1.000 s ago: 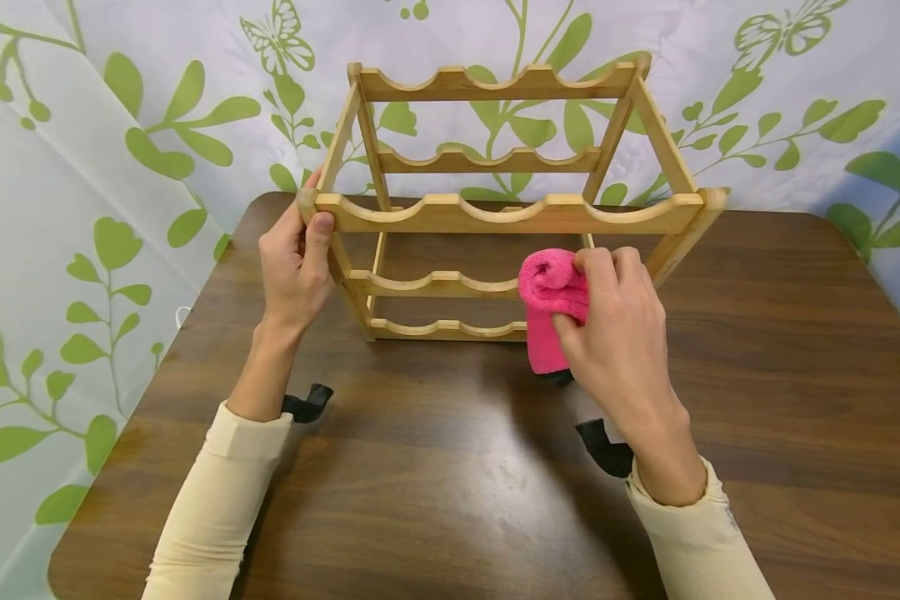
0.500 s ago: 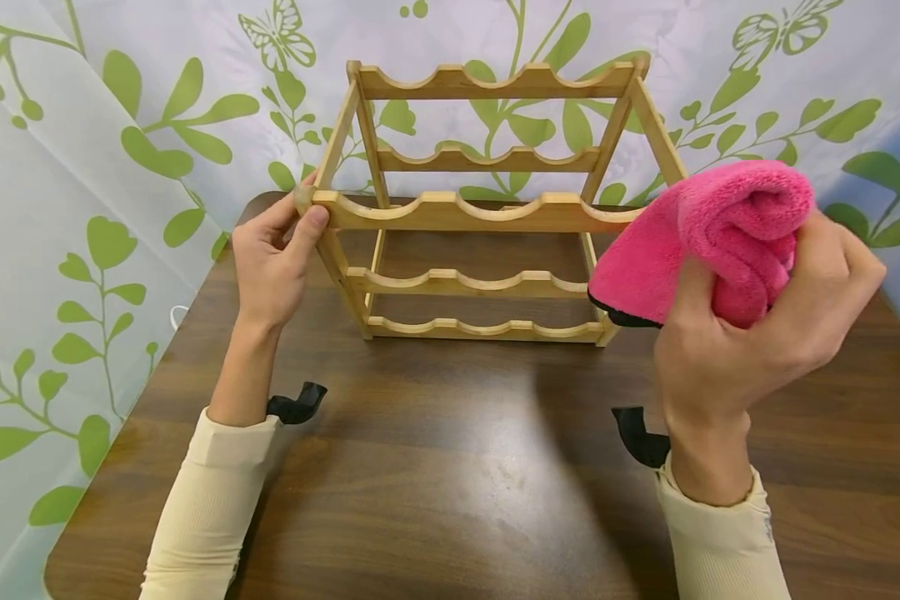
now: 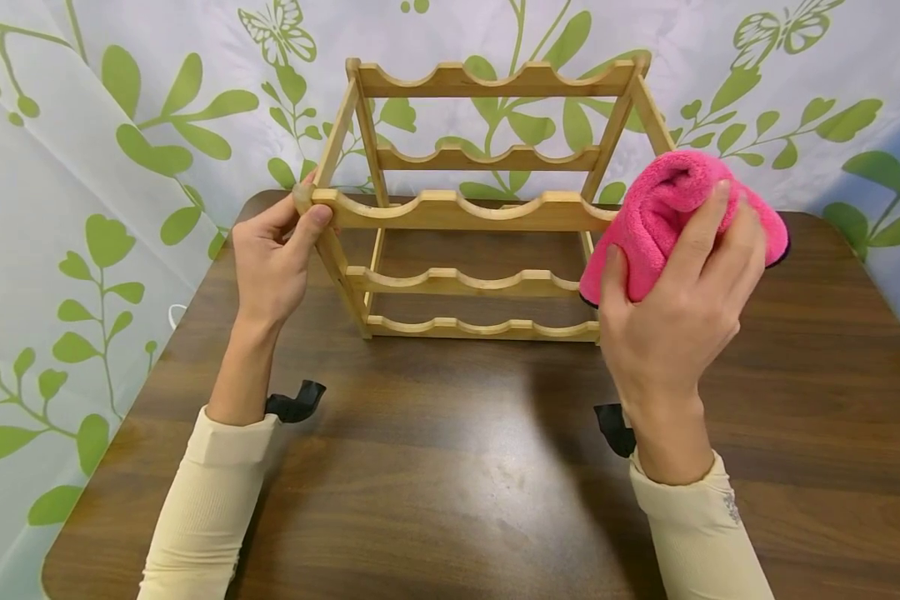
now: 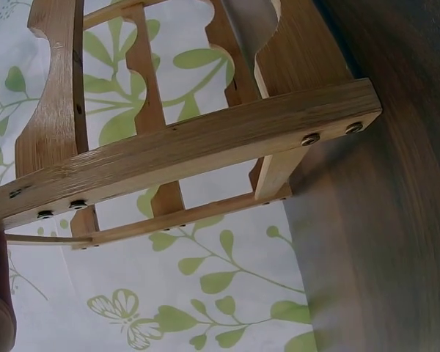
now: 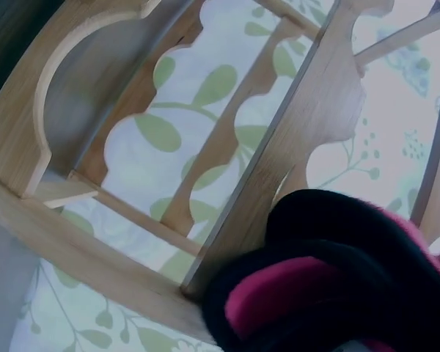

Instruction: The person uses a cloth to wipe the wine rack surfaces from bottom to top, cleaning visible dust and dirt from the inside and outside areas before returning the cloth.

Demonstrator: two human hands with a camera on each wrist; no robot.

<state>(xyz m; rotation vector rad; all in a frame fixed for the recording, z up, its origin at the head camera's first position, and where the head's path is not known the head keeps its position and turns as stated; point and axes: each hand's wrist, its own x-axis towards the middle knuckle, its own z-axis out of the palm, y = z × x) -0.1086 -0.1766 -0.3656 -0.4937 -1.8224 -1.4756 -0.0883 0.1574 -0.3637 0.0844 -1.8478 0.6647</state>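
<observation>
A light wooden bottle rack [image 3: 450, 210] with scalloped rails stands upright at the back of the table. My left hand [image 3: 273, 258] grips its front top left corner, thumb on the front and fingers behind. My right hand [image 3: 678, 317] holds a folded pink cloth [image 3: 656, 217] with dark edging at the front top right corner, which the cloth hides. In the right wrist view, the cloth [image 5: 279, 293] lies against the rack's corner where rail and post meet. The left wrist view shows a side post [image 4: 183, 143] of the rack with screw heads.
The brown wooden table [image 3: 435, 467] has rounded corners. Close behind the rack hangs a white curtain [image 3: 165, 100] with green leaves. A black strap piece [image 3: 297, 404] shows at the left wrist and another strap piece [image 3: 615, 429] at the right.
My right hand moved the cloth from the middle of the front out to the right, then back left onto the top right corner. The left hand keeps its grip; the rack stays put.
</observation>
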